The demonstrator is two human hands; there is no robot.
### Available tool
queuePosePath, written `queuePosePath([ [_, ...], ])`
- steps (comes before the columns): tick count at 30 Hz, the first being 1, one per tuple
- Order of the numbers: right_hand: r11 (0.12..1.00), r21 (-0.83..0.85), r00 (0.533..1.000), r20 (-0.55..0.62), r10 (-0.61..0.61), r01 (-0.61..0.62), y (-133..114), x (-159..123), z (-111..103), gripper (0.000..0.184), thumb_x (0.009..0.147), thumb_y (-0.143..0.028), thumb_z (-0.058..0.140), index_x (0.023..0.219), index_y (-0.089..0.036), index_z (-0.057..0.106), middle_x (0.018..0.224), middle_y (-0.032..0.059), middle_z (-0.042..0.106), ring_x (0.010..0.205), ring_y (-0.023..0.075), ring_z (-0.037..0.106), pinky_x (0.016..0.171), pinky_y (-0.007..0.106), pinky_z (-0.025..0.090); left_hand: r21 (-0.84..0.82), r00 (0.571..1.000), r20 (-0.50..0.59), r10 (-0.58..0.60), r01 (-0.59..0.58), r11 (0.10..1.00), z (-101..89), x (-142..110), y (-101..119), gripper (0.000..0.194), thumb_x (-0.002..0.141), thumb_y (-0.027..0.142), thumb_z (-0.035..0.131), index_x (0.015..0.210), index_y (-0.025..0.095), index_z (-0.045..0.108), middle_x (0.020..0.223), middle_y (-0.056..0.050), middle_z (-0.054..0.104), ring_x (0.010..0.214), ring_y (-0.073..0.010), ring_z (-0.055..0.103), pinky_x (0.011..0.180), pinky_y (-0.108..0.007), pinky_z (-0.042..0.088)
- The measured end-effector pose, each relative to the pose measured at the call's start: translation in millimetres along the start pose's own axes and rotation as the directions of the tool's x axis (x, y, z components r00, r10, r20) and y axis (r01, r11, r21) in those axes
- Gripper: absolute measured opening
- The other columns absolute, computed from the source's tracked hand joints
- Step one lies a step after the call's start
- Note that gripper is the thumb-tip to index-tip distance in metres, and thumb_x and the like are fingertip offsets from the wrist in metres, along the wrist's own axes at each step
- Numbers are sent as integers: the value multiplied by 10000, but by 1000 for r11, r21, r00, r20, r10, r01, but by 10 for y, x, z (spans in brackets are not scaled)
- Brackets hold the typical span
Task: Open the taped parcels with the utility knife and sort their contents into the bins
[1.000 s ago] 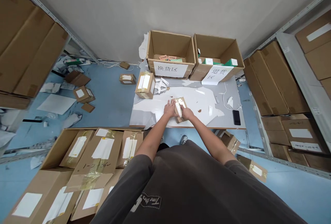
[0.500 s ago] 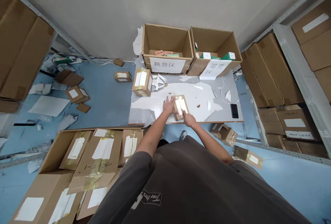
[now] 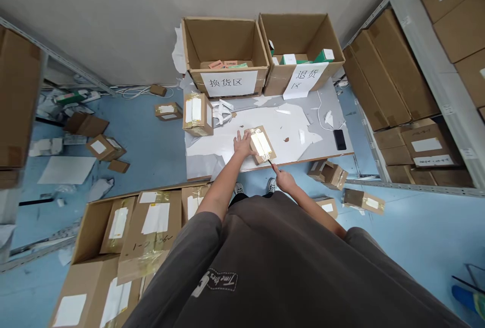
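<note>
A person in a dark T-shirt works over a small parcel [image 3: 268, 142] lying flat at the near edge of a white-and-gray table [image 3: 242, 115]. The left hand [image 3: 244, 145], fingers spread, rests against the parcel's left side without closing around it. The right hand [image 3: 285, 181], fingers curled into a fist, grips a slim tool [image 3: 273, 167], its dark tip at the parcel's near edge; whether the 2 touch is too small to tell. A white label and clear, shiny tape run down the parcel's top. To its left on the table stands a taped box [image 3: 194, 131], with crumpled white scraps [image 3: 222, 110] just beside it. Behind, 2 topless cartons sit side by side, each with a white sign: the left carton [image 3: 222, 35] holds orange and green packs, the right carton [image 3: 293, 30] green-and-white ones. A black phone [image 3: 340, 140] lies near the table's right end. At lower left, a large bin [image 3: 85, 237] is filled with labeled boxes, while loaded shelves [image 3: 420, 19] rise at right.
</note>
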State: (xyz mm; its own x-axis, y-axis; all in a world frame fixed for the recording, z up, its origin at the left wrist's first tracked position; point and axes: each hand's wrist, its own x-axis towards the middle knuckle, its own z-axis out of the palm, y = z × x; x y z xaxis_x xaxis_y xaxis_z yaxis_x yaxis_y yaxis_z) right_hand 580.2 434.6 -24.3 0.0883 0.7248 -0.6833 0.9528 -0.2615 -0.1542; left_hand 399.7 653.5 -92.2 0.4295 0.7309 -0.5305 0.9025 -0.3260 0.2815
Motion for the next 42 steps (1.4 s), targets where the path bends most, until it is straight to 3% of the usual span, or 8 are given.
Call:
queuePosePath([
  [5,973,224,975,-221,0,51,253,-56,46,706,1070,-234,424,1767,-223,309,1293,171,747,1110,326,731,986,415,535,1,995,-90,42,-42,999,30,-134,19,1194,943,741,592,1796,182,-28,1875,-125,-21,1713,-412,-108,1376,-570,124],
  [8,908,411,937,-343,70,83,424,13,15,658,1076,-338,448,1718,-200,406,1188,148,783,1009,319,747,963,430,559,66,962,-85,258,-253,965,48,-187,89,979,1007,515,574,1803,203,97,1878,-103,4,1728,-367,-35,1378,-541,138],
  [12,761,622,903,-413,119,184,589,218,-42,670,1085,-537,442,1670,-211,446,938,57,776,682,236,709,871,419,598,112,864,60,500,-504,857,65,-128,289,1007,897,286,719,1777,359,236,1874,-31,116,1732,-316,60,1375,-509,173],
  [15,590,755,887,-442,136,286,671,429,-71,724,1020,-703,494,1545,-205,519,859,12,737,606,201,679,784,394,610,154,885,59,463,-466,871,96,-45,443,919,927,223,672,1746,422,305,1848,-33,242,1720,-305,155,1356,-574,198],
  [20,194,915,920,-378,103,354,803,816,-153,753,819,-825,686,1277,-251,520,815,-30,702,625,183,690,635,320,575,250,948,-63,312,-288,925,167,-14,538,729,980,183,590,1685,322,469,1808,-114,336,1687,-357,239,1322,-602,235],
  [24,81,956,959,-283,10,281,905,1089,-248,695,772,-754,759,1190,-264,499,757,-66,672,569,144,633,564,267,511,206,979,-142,144,-114,972,225,-52,542,775,954,270,670,1695,277,444,1784,-174,356,1679,-394,237,1309,-596,251],
  [35,44,973,949,-213,-231,229,977,1621,-449,543,827,-593,751,1174,-245,520,794,-53,675,599,132,626,569,257,505,148,960,-248,-129,170,974,223,-61,844,795,942,392,757,1663,259,447,1751,-223,383,1634,-418,306,1288,-592,272],
  [42,334,920,930,-77,-359,205,1110,1766,-572,474,924,-445,706,1315,-208,581,793,-35,685,553,132,618,537,238,489,141,967,-221,-127,160,977,110,-24,847,676,933,343,755,1569,308,532,1712,-190,421,1599,-404,337,1253,-592,307],
])
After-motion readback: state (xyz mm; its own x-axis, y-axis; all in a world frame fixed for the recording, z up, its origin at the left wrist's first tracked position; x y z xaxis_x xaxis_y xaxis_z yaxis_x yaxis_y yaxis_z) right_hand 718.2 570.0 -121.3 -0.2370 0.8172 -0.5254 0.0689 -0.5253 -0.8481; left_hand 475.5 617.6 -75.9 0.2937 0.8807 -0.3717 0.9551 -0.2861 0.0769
